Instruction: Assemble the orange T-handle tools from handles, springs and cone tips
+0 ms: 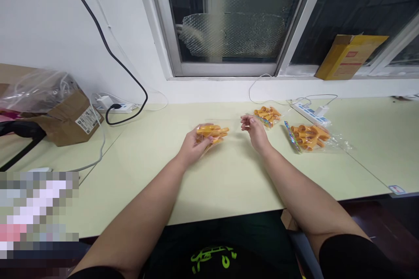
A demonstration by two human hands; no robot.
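Note:
My left hand (194, 144) is closed around a clear plastic bag of orange plastic tubes (212, 130), held over the table, with the thumb across its near side. To its right, my right hand (257, 133) has its fingers loosely curved and apart, facing the bag. Faint clear film seems to stretch between the hands; whether the right fingertips touch it is hard to see. Just behind the right hand lies a second bag of orange tubes (269, 115). Farther right is a third bag of tubes (309, 136), with a colourful printed strip at its left end.
The pale table (157, 170) runs along a wall under a window. At left stand an open cardboard box (70, 117) and a power strip (122, 108) with a thick black cable (104, 39). Another power strip (309, 112) lies back right. A yellow carton (352, 56) leans on the sill.

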